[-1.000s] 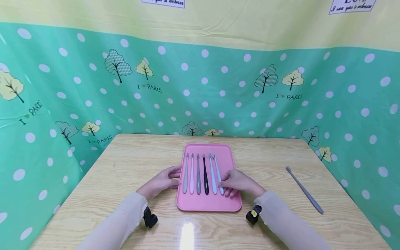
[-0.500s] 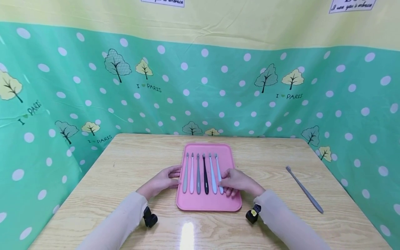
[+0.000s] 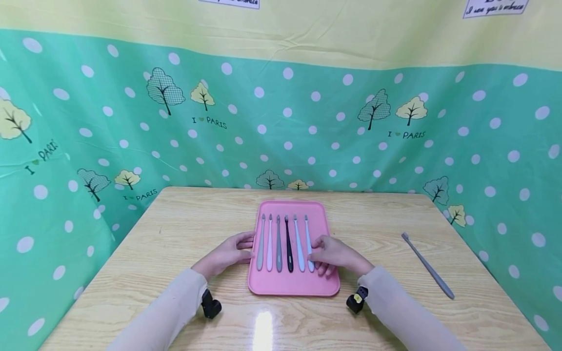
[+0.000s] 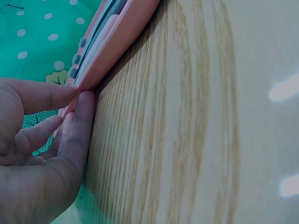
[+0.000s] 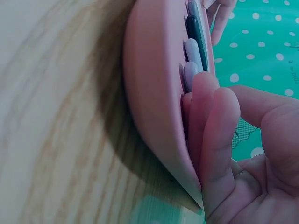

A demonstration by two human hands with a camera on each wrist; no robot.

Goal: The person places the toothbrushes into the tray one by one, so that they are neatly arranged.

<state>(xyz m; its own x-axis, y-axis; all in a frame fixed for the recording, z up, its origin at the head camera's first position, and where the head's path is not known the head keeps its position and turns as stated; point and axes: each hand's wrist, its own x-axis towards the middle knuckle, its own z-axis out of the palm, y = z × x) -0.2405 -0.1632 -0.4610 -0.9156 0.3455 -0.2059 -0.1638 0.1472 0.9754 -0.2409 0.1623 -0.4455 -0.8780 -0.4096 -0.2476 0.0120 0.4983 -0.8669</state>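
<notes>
On the wooden table lies a pink tray (image 3: 290,286) holding a row of several toothbrushes, with their heads toward the back. Grey, pink, dark grey, black (image 3: 288,246) and pale blue handles stand side by side. My left hand (image 3: 226,256) grips the tray's left rim; in the left wrist view its fingertips meet at the pink edge. Over the tray's right side, my right hand (image 3: 335,256) pinches the rightmost pale toothbrush (image 3: 308,236) near its handle, thumb on the left side. In the right wrist view, curled fingers partly hide this toothbrush.
A separate grey toothbrush (image 3: 428,265) lies slanted on the table at right. Behind and beside the table hangs a green dotted curtain (image 3: 281,122) with tree prints. Dark wrist cameras (image 3: 210,304) sit on both sleeves.
The rightmost toothbrush has swung its head to the right, now standing straighter and a little farther from its neighbour. My left hand and the tray have stayed put.
</notes>
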